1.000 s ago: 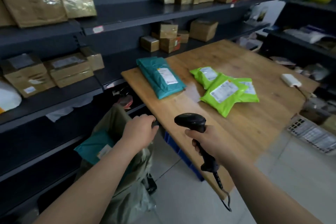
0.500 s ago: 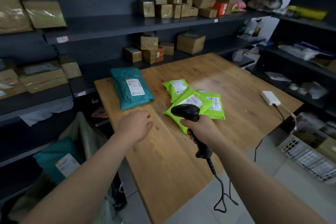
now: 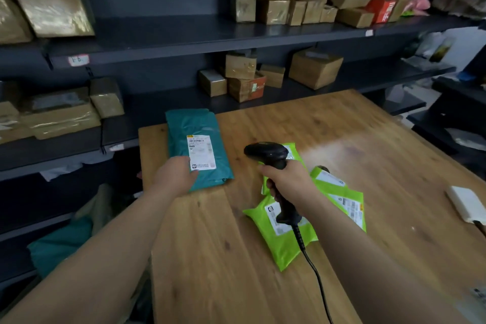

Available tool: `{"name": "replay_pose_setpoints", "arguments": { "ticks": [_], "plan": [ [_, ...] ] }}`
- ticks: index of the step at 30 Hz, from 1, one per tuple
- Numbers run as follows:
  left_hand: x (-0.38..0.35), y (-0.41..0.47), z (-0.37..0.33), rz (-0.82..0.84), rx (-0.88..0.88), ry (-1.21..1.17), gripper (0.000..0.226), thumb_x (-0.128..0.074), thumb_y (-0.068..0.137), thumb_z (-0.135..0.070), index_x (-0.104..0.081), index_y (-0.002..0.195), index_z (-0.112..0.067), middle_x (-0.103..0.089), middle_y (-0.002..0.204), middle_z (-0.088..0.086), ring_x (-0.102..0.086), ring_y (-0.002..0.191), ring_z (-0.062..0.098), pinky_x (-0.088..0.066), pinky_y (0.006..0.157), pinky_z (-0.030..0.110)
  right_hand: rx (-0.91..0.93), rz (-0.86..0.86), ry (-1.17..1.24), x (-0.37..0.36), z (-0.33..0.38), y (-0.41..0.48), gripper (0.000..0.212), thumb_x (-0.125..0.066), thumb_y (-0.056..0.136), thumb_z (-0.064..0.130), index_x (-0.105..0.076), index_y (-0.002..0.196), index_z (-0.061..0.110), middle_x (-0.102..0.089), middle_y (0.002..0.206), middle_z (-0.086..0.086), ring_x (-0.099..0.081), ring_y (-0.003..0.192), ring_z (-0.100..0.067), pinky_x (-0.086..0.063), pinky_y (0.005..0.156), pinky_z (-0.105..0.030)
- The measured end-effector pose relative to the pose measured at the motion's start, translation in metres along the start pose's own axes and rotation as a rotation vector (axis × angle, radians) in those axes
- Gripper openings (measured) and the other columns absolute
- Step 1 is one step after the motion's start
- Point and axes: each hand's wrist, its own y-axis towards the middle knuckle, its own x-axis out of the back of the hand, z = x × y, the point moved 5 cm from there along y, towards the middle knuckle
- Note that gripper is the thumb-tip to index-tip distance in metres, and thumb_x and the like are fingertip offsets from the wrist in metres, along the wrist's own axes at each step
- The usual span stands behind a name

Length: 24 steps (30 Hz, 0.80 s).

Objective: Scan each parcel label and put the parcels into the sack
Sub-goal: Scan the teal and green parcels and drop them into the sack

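Observation:
A teal parcel (image 3: pixel 196 137) with a white label (image 3: pixel 201 152) lies at the far left of the wooden table (image 3: pixel 342 139). My left hand (image 3: pixel 175 175) rests on its near left corner, fingers over the edge. My right hand (image 3: pixel 288 179) grips a black barcode scanner (image 3: pixel 267 154), its head held above the table right of the teal parcel. Under that hand lie three lime-green parcels (image 3: pixel 285 234) with labels. The sack (image 3: pixel 98 208) stands on the floor left of the table with another teal parcel (image 3: pixel 59 243) in it.
Dark shelves along the back and left hold several brown boxes (image 3: pixel 315 71) and padded envelopes (image 3: pixel 54 12). A white box (image 3: pixel 464 202) with a cable sits at the table's right edge. The scanner's cable (image 3: pixel 314 273) trails over the near table edge.
My left hand has left the sack and reached forward onto the teal parcel on the table. My right hand carried the scanner forward over the green parcels.

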Motion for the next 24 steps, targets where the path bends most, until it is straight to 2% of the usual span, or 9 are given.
{"name": "replay_pose_setpoints", "arguments": {
  "ticks": [5, 7, 10, 13, 17, 20, 22, 24],
  "plan": [
    [-0.024, 0.058, 0.03, 0.039, 0.197, -0.193, 0.041, -0.059, 0.092, -0.034, -0.051, 0.119, -0.004, -0.061, 0.118, 0.015, -0.059, 0.104, 0.032, -0.05, 0.088, 0.04, -0.026, 0.056, 0.007, -0.019, -0.002, 0.056, 0.034, -0.069, 0.085, 0.023, -0.055, 0.056, 0.013, -0.055, 0.053, -0.004, -0.046, 0.044, -0.017, -0.039, 0.054, -0.032],
    [-0.034, 0.074, 0.039, 0.035, 0.28, -0.237, 0.044, -0.061, 0.092, -0.033, -0.049, 0.122, -0.002, -0.059, 0.121, 0.016, -0.058, 0.107, 0.033, -0.048, 0.085, 0.035, -0.035, 0.083, -0.008, -0.023, -0.004, 0.071, 0.033, -0.069, 0.085, 0.025, -0.057, 0.057, 0.013, -0.057, 0.055, -0.004, -0.046, 0.042, -0.014, -0.04, 0.052, -0.029],
    [-0.047, 0.089, 0.044, 0.026, 0.395, -0.322, 0.043, -0.066, 0.09, -0.027, -0.054, 0.119, 0.003, -0.061, 0.119, 0.021, -0.06, 0.105, 0.036, -0.05, 0.084, 0.039, -0.052, 0.117, 0.01, -0.027, -0.011, 0.087, 0.033, -0.07, 0.086, 0.025, -0.057, 0.058, 0.014, -0.056, 0.053, -0.003, -0.046, 0.039, -0.012, -0.039, 0.047, -0.024],
    [-0.053, 0.086, 0.042, 0.012, 0.491, -0.511, 0.041, -0.072, 0.084, -0.02, -0.06, 0.115, 0.003, -0.064, 0.114, 0.02, -0.062, 0.102, 0.037, -0.053, 0.084, 0.042, -0.064, 0.161, 0.035, -0.027, -0.017, 0.094, 0.034, -0.07, 0.087, 0.025, -0.056, 0.059, 0.014, -0.054, 0.051, -0.002, -0.046, 0.036, -0.012, -0.038, 0.041, -0.019],
    [-0.053, 0.041, 0.033, 0.018, 0.492, -0.754, 0.036, -0.063, 0.085, -0.003, -0.06, 0.12, -0.001, -0.066, 0.118, 0.014, -0.063, 0.102, 0.031, -0.053, 0.09, 0.042, -0.063, 0.219, 0.007, -0.022, -0.022, 0.094, 0.032, -0.07, 0.087, 0.024, -0.057, 0.06, 0.013, -0.056, 0.053, -0.004, -0.047, 0.038, -0.014, -0.039, 0.043, -0.022],
    [-0.066, -0.018, 0.037, 0.177, 0.53, -0.788, 0.037, -0.068, 0.08, -0.001, -0.062, 0.116, -0.007, -0.07, 0.108, 0.009, -0.067, 0.093, 0.026, -0.057, 0.085, 0.042, -0.061, 0.28, 0.015, -0.02, -0.026, 0.085, 0.032, -0.069, 0.088, 0.021, -0.055, 0.06, 0.013, -0.054, 0.05, -0.003, -0.045, 0.037, -0.014, -0.038, 0.043, -0.023],
    [-0.081, -0.054, 0.042, 0.325, 0.622, -0.744, 0.036, -0.075, 0.077, -0.01, -0.06, 0.11, -0.009, -0.07, 0.101, 0.008, -0.069, 0.089, 0.026, -0.059, 0.079, 0.042, -0.053, 0.313, 0.01, -0.018, -0.029, 0.077, 0.033, -0.068, 0.088, 0.02, -0.054, 0.058, 0.013, -0.053, 0.05, -0.005, -0.044, 0.037, -0.015, -0.037, 0.042, -0.023],
    [-0.094, -0.078, 0.041, 0.388, 0.704, -0.763, 0.036, -0.08, 0.076, -0.023, -0.057, 0.101, -0.01, -0.069, 0.103, 0.007, -0.069, 0.087, 0.024, -0.059, 0.072, 0.037, -0.038, 0.342, -0.019, -0.015, -0.031, 0.069, 0.034, -0.068, 0.087, 0.021, -0.055, 0.057, 0.012, -0.053, 0.051, -0.007, -0.045, 0.039, -0.017, -0.037, 0.044, -0.025]
  ]
}}
